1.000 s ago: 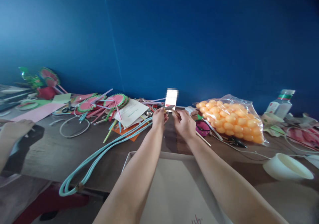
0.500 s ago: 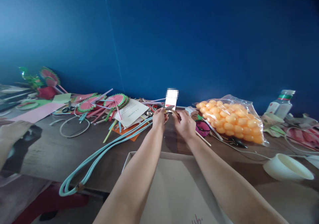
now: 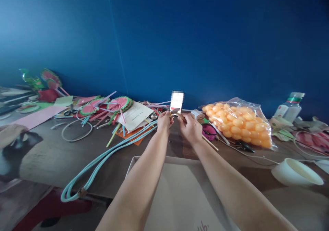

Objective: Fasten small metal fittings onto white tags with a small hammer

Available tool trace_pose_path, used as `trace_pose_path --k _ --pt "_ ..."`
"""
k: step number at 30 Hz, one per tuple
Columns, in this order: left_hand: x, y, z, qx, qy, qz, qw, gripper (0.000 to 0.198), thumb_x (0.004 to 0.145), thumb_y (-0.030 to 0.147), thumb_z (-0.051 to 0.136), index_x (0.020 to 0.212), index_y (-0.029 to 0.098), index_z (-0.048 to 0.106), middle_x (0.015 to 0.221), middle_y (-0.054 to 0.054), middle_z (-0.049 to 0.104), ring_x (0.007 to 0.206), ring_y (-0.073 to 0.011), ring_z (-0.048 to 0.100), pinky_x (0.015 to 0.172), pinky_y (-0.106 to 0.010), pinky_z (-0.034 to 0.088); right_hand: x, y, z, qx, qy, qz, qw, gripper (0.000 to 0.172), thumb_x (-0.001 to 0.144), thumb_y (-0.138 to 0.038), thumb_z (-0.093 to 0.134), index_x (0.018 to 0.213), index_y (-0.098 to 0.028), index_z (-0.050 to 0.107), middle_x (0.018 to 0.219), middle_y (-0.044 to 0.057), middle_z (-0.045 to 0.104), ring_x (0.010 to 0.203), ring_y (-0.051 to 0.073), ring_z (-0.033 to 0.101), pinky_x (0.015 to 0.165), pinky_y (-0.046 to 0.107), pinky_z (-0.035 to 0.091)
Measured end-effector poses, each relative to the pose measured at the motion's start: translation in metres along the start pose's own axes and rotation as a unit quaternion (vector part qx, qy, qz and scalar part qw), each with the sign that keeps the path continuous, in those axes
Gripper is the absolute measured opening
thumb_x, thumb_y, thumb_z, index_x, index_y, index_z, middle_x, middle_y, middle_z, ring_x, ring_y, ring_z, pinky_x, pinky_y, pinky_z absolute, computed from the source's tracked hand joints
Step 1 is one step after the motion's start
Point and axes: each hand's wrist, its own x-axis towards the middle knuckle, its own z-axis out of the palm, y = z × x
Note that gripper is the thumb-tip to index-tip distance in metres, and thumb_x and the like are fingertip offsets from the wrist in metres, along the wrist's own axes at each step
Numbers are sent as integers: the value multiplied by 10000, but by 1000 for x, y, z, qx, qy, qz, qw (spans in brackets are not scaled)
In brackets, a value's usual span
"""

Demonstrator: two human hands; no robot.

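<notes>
Both my arms reach forward over a brown table (image 3: 56,155). My left hand (image 3: 164,120) is closed in a pinch on a small metallic piece at its fingertips, too small to name. My right hand (image 3: 190,128) is closed round a thin wooden stick (image 3: 209,142) that runs back past the wrist to the right. The two hands meet at their fingertips, just in front of a small white card (image 3: 176,105) standing by the blue wall.
A bag of orange balls (image 3: 239,123) lies right of my hands, a white bowl (image 3: 295,172) nearer right. Light-blue tubing (image 3: 102,162), pink-green paper fans (image 3: 119,104) and straws lie left. A flat cardboard box (image 3: 177,193) sits under my arms. Another person's hand (image 3: 10,135) is at far left.
My hands stay almost still at the same spot. The other person's hand at far left has drawn back toward the left edge.
</notes>
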Motion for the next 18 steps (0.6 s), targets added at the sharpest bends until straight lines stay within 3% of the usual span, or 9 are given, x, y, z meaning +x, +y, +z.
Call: trace_pose_path --k 18 --pt "-1 0 2 18 -7 19 1000 119 785 225 575 864 152 626 606 4 544 420 -46 466 457 -173 396 0 -2 -1 3 3 4 1000 271 890 -383 466 1030 -209 618 988 67 650 865 175 607 638 239 413"
